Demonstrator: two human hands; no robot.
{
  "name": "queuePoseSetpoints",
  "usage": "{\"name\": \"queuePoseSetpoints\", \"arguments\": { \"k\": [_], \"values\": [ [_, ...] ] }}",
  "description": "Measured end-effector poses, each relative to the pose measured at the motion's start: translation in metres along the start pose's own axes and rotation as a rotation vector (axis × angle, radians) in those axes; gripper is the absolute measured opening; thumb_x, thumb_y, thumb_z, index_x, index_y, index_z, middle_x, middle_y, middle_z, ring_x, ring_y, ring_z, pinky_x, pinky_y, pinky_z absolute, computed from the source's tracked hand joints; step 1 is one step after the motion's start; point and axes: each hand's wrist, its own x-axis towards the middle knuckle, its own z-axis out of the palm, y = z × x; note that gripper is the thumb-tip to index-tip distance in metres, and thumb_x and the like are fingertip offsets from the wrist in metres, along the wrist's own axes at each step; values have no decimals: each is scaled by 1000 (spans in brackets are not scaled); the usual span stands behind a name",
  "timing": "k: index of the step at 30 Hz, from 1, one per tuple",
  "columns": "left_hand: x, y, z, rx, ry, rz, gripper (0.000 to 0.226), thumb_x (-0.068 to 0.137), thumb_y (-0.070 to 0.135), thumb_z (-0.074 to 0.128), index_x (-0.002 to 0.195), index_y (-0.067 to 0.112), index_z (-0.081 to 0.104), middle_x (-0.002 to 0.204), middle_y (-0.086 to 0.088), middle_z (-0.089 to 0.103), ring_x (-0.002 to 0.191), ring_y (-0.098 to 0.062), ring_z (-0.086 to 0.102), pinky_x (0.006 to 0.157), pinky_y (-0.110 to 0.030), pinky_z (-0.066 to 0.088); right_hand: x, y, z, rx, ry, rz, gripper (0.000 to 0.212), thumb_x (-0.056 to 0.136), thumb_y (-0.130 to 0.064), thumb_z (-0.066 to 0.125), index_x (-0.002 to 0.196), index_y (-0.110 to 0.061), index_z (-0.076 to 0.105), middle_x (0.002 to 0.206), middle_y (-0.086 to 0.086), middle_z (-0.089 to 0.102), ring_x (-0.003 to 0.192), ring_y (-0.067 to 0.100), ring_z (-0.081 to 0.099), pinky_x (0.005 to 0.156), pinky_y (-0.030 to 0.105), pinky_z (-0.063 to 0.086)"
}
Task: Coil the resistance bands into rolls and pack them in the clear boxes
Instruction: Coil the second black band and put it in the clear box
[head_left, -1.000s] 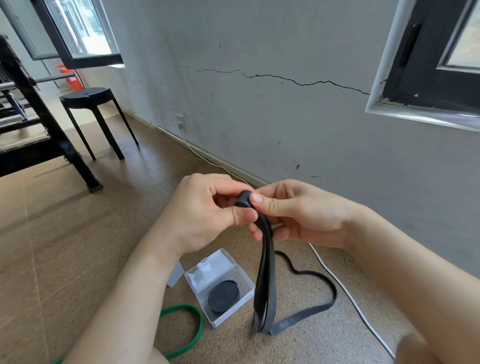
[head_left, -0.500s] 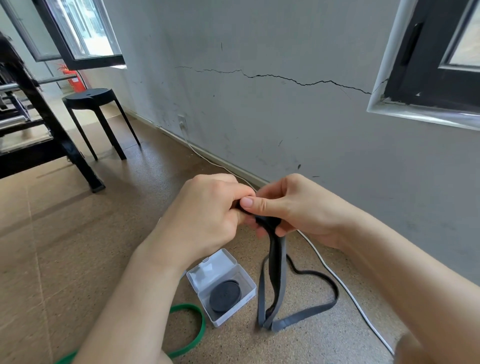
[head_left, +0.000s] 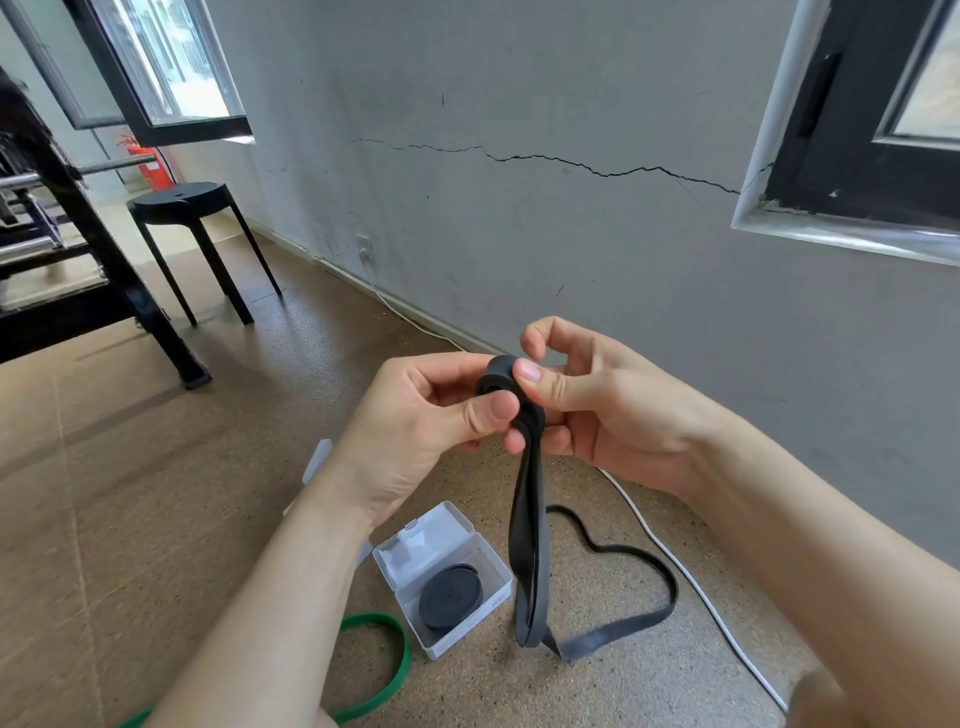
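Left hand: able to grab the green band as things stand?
Probably not: the left hand pinches the half-coiled black band together with the right hand. The green band lies on the floor, uncovered.

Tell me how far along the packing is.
Done: one black roll lies in the open clear box. In hand: left hand and right hand pinch a small started coil of the black band; most dangles to the floor. Left: the green band lies uncoiled.

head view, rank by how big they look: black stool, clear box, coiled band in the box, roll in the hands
1. black stool, clear box: about alike; stool is farther, so unranked
2. coiled band in the box, held roll: smaller, alike; the roll is partly covered
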Motion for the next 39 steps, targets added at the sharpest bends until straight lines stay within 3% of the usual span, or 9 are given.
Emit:
{"name": "queuePoseSetpoints", "arguments": {
  "k": [6, 9, 13, 17, 21, 23, 25, 31, 39],
  "values": [
    [0, -3, -2, 90, 29, 84, 8, 66, 5, 76, 74, 8, 75, 57, -5, 64, 50, -18, 60, 53, -19, 48, -4, 0, -2, -33, -105, 220, 29, 82, -36, 62, 95, -19, 44, 81, 15, 68, 68, 24, 66, 42, 19, 38],
    [-2, 2, -7, 173, 53, 75, 13, 61, 4, 76, 73, 10, 76, 61, -3, 66, 55, -15, 61, 53, -20, 46, -4, 1, -2, -196, -234, 374, 46, 84, -56, 48, 101, -14, 53, 80, 15, 68, 63, 19, 61, 43, 19, 38],
    [-3, 9, -19, 475, 39, 92, 24, 59, 26, 81, 81, 16, 77, 74, -14, 67, 68, -37, 65, 63, -47, 53, -3, 5, -2, -331, -191, 346, 48, 85, -55, 50, 87, -8, 63, 65, 10, 61, 58, 15, 54, 40, 18, 28],
    [-3, 14, -24, 828, 86, 151, 25, 58, 28, 79, 82, 28, 75, 70, -1, 64, 64, -20, 60, 61, -36, 48, -2, 7, 4, -366, -102, 272, 39, 85, -49, 58, 84, -10, 64, 61, 6, 54, 58, 17, 50, 42, 20, 26],
    [-3, 15, -22, 1005, 81, 205, 24, 58, 32, 76, 80, 24, 78, 66, 3, 61, 63, -16, 58, 58, -30, 46, 0, 10, 9, -467, -5, 186, 54, 85, -60, 52, 86, -8, 68, 58, 4, 51, 56, 16, 48, 43, 20, 25],
    [-3, 10, -21, 912, 114, 180, 26, 59, 29, 77, 85, 24, 78, 71, 3, 64, 68, -16, 63, 63, -33, 52, 1, 12, 8, -452, 12, 146, 52, 86, -57, 50, 85, -8, 68, 56, 3, 50, 56, 16, 47, 45, 20, 24],
    [-3, 6, -17, 602, 164, 122, 27, 62, 20, 78, 89, 20, 76, 77, 0, 68, 74, -21, 68, 71, -36, 56, 2, 11, 7, -355, 20, 108, 46, 86, -53, 51, 80, -10, 65, 55, 2, 49, 56, 17, 46, 45, 21, 23],
    [1, -1, 7, -150, 108, -26, 21, 64, 21, 75, 82, 10, 72, 60, -12, 65, 50, -22, 59, 52, -23, 45, 7, 11, 10, -45, -11, -4, 40, 89, -48, 53, 72, -13, 59, 57, 4, 49, 59, 18, 47, 44, 20, 22],
    [1, 8, 12, -94, 146, 79, 24, 70, 10, 61, 90, -3, 63, 58, -7, 65, 45, -17, 60, 48, -18, 47, 3, 9, 10, -55, -26, -5, 41, 87, -48, 50, 69, -14, 64, 57, 3, 50, 58, 18, 48, 43, 18, 24]
  ]
}}
